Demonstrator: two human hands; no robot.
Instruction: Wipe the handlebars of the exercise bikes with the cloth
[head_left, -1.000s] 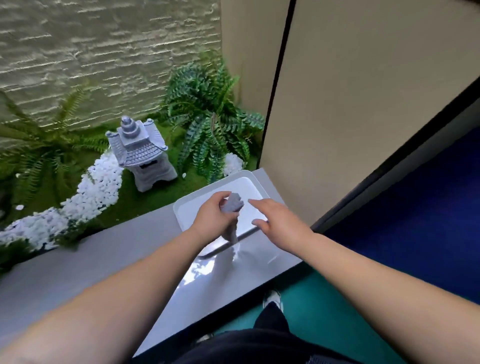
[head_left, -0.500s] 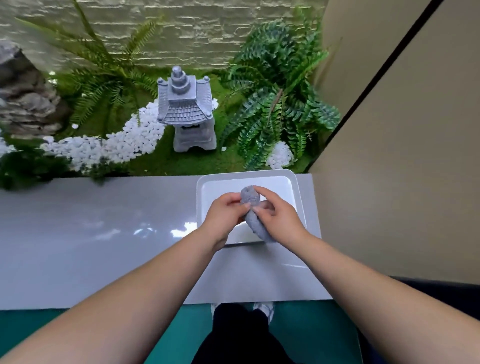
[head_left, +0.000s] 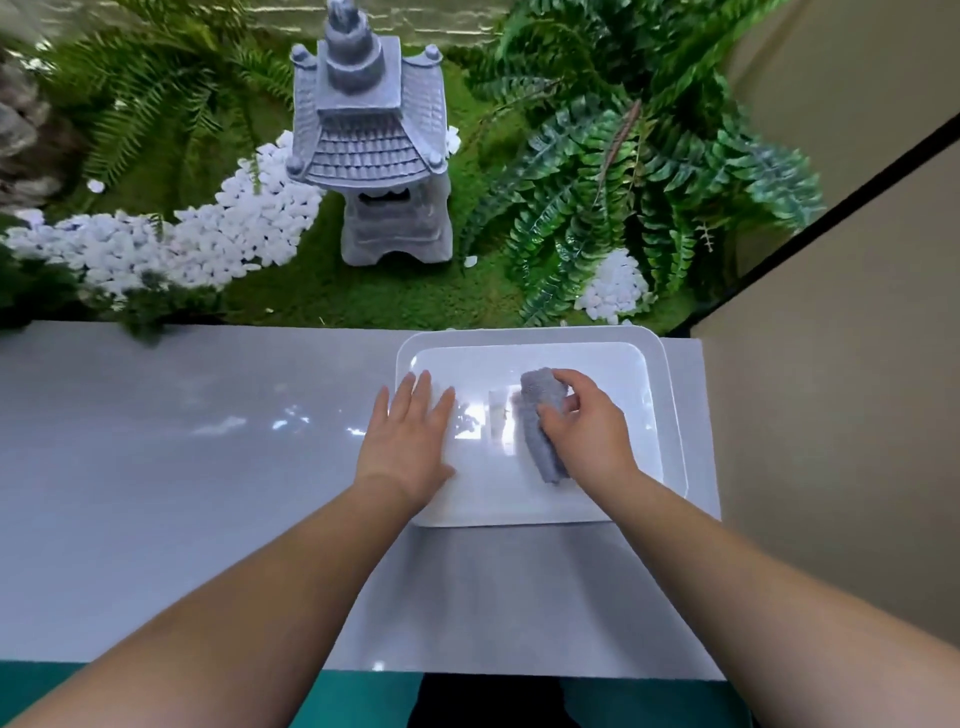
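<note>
A rolled grey cloth lies in a white tray on a glossy grey ledge. My right hand grips the cloth from its right side, fingers curled over it. My left hand rests flat with fingers spread, over the tray's left rim, holding nothing. No exercise bike or handlebar is in view.
The grey ledge stretches left of the tray. Behind it is a small garden with a stone lantern, white pebbles and ferns. A beige wall panel closes off the right side. Teal floor shows below the ledge.
The cloth has passed from both hands to my right hand alone. My left hand let go and moved left, flattening on the tray's edge. The view has tilted down and closer.
</note>
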